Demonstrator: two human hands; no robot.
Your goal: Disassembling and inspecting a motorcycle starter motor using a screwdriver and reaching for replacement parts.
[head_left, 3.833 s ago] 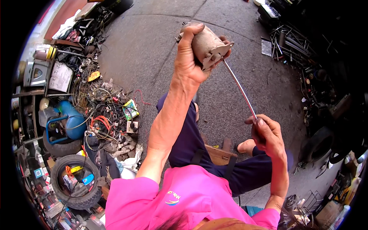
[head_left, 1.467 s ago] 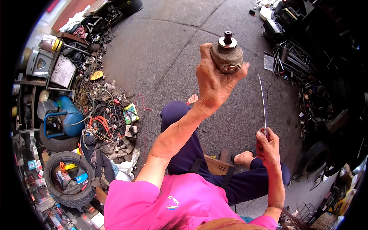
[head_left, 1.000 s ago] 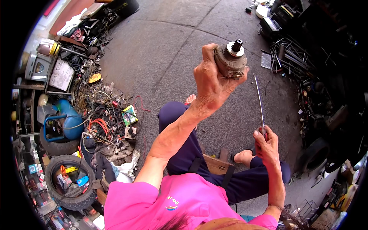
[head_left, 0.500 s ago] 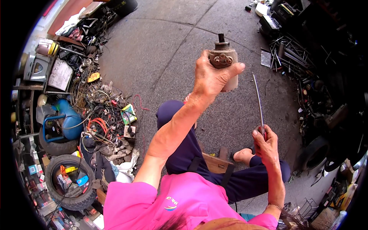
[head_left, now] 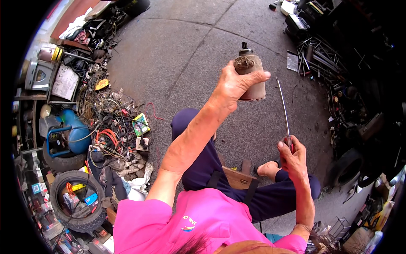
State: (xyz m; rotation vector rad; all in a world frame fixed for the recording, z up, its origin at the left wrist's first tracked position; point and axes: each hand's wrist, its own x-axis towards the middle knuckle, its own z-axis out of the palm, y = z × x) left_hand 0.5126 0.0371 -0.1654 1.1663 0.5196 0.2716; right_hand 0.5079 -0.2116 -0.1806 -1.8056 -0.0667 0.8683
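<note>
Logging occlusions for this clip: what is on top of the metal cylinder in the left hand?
A dark toothed shaft rises from a collar on the cylinder. The left hand covers part of the cylinder's side; the surface beneath it cannot be seen.

Grey floor (head_left: 169, 55), cluttered along both sides
Well left of the left fingers (head_left: 256, 77) lie tangled wires (head_left: 111, 111) and crumpled rags (head_left: 132, 163); well beyond the right fingers (head_left: 300, 147), a pale sheet (head_left: 292, 62) lies beside metal rods (head_left: 320, 57).

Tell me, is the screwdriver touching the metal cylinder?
Apart. The head view shows a strip of grey floor between the screwdriver and the metal cylinder.
</note>
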